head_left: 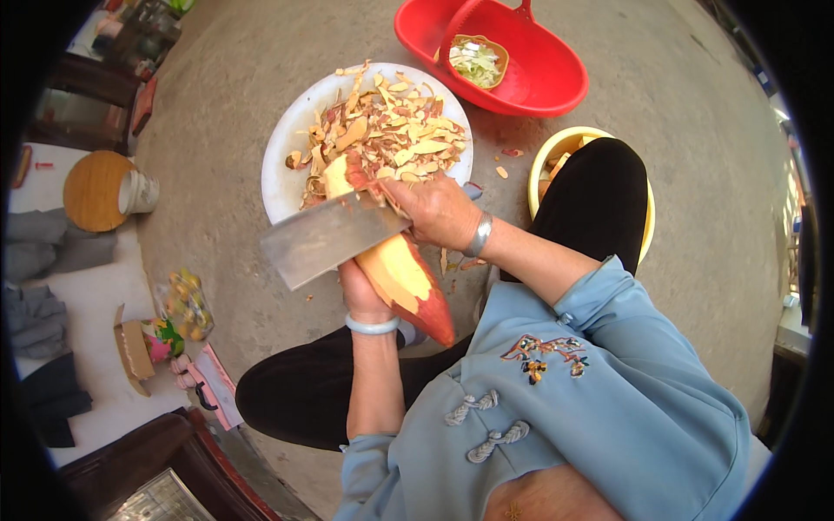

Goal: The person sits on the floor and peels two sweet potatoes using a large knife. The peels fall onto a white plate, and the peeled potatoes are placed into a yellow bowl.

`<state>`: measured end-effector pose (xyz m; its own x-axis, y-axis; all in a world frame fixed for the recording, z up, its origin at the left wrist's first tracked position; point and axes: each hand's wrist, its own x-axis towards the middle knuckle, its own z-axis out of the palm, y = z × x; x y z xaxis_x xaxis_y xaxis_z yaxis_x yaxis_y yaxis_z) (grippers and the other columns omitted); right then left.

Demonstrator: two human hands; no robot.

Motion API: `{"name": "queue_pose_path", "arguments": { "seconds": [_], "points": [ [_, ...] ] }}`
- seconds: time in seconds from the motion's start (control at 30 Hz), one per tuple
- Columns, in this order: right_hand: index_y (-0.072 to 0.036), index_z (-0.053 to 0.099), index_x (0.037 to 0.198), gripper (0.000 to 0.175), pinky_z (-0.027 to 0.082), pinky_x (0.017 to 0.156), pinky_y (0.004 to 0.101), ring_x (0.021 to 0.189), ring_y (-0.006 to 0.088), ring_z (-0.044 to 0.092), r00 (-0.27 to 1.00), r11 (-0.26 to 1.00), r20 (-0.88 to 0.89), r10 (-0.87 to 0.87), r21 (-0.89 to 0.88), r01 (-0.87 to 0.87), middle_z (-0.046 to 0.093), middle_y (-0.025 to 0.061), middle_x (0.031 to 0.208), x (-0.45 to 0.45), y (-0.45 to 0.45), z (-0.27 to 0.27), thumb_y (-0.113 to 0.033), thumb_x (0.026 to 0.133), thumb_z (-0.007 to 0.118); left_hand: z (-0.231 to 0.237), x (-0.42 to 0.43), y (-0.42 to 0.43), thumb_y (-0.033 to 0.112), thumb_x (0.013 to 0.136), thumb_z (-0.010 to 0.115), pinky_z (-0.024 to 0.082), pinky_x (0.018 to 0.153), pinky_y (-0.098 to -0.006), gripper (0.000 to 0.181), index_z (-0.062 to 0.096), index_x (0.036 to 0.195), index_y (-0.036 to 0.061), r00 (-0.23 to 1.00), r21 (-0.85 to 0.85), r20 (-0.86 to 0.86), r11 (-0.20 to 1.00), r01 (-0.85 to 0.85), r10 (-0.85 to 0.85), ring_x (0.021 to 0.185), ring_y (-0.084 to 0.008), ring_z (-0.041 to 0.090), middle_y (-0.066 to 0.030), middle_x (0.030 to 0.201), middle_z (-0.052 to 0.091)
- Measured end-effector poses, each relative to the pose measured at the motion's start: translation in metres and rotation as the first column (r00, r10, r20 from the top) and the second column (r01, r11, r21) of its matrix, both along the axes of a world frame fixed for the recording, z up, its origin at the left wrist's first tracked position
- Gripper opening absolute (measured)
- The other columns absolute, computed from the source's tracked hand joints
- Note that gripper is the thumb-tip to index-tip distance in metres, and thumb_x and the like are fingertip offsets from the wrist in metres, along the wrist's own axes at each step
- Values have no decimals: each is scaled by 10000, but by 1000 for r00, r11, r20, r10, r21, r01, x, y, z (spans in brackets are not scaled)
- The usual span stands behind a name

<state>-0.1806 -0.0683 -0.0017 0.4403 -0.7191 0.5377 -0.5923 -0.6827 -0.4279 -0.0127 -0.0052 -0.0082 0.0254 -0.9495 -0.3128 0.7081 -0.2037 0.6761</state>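
Note:
A large sweet potato (407, 273), partly peeled to its pale yellow flesh, slants over the rim of a round white board (280, 163). My left hand (366, 293) grips it from below, with the fingers hidden behind it. In my right hand (438, 207) is a cleaver (339, 238), its broad blade lying across the sweet potato. A bit of peel clings near the blade's upper edge. Red skin remains on the lower tip and along one side. Heaped on the white board are thin peelings (391, 130) of red skin and yellow flesh.
A red handled basket (541, 58) beyond the board holds a small yellow basket (481, 62) of chopped greens. Beside my knee stands a yellow basin (547, 146), its contents partly hidden. Loose scraps (502, 172) dot the concrete floor. At left are a bag of fruit (187, 305) and a cardboard box (133, 352).

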Motion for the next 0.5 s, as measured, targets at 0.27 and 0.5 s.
{"name": "queue_pose_path", "arguments": {
  "seconds": [0.27, 0.5],
  "points": [
    [-126, 578, 1378, 609, 498, 565, 378, 655, 290, 660, 980, 993, 201, -4, 113, -20, 654, 125, 762, -2, -7, 7, -156, 796, 757, 28, -15, -2, 639, 1016, 333, 583, 709, -383, 705, 530, 1302, 26, 982, -94, -90, 983, 159, -167, 829, -272, 678, -158, 1040, 670],
    [-41, 659, 1183, 292, 552, 716, 427, 757, 365, 692, 834, 856, 472, -287, 518, 2, 692, 240, 824, -9, -31, 15, -119, 905, 620, 29, -11, -7, 555, 1054, 334, 580, 680, -369, 587, 548, 1276, 56, 993, -37, -22, 993, 113, -114, 810, -253, 675, -130, 1018, 671]
  ]
}}
